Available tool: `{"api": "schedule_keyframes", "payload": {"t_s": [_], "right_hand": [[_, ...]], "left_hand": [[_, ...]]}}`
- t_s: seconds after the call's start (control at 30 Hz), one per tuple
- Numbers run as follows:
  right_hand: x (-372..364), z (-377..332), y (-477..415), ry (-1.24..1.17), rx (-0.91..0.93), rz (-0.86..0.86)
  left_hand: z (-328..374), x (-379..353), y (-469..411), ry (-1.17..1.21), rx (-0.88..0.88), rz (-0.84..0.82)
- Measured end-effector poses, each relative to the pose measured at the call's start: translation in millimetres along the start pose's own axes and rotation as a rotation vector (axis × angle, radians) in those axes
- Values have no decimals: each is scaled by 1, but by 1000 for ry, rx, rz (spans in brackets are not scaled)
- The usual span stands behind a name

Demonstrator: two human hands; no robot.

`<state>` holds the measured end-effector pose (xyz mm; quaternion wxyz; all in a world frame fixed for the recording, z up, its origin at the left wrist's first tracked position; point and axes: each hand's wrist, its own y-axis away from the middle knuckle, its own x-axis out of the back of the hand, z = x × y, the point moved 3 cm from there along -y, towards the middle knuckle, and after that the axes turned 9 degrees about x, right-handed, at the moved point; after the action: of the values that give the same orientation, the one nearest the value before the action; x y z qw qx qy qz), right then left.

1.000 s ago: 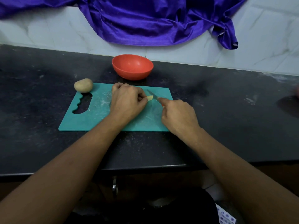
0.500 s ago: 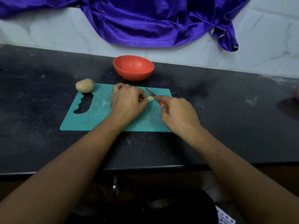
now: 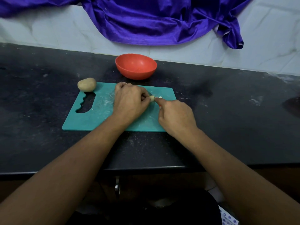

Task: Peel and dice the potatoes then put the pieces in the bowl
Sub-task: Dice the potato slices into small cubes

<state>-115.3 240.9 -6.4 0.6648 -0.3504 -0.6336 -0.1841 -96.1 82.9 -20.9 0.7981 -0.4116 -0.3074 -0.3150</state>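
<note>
On the cutting board (image 3: 100,111), my left grip (image 3: 129,103) pinches the small potato piece (image 3: 152,98) by its sides; it is probably firm but slick. My right grip (image 3: 176,116) clamps the knife handle (image 3: 159,105).

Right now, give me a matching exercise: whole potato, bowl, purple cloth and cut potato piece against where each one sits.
Things:
1. whole potato
2. bowl
3. purple cloth
4. potato piece

Places:
A. held by the left hand
B. hanging on the wall
C. at the far left corner of the cutting board
D. on the counter, behind the cutting board

Pairs: 1-C, 2-D, 3-B, 4-A
</note>
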Motion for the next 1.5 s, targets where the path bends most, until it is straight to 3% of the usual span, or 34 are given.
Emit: {"api": "schedule_keyframes", "payload": {"t_s": [0.13, 0.3, 0.47, 1.33, 1.5], "right_hand": [[2, 8, 10, 44, 4, -1], [0, 26, 4, -103, -121, 15], [13, 20, 5, -190, -92, 79], [3, -1, 17, -32, 25, 20], [5, 10, 11, -74, -50, 23]], "left_hand": [[0, -1, 0, 5, 0, 0], [0, 0, 1, 15, -3, -11], [-1, 0, 2, 11, -7, -13], [-7, -5, -2, 73, -34, 20], [-5, -4, 0, 84, -54, -6]]}}
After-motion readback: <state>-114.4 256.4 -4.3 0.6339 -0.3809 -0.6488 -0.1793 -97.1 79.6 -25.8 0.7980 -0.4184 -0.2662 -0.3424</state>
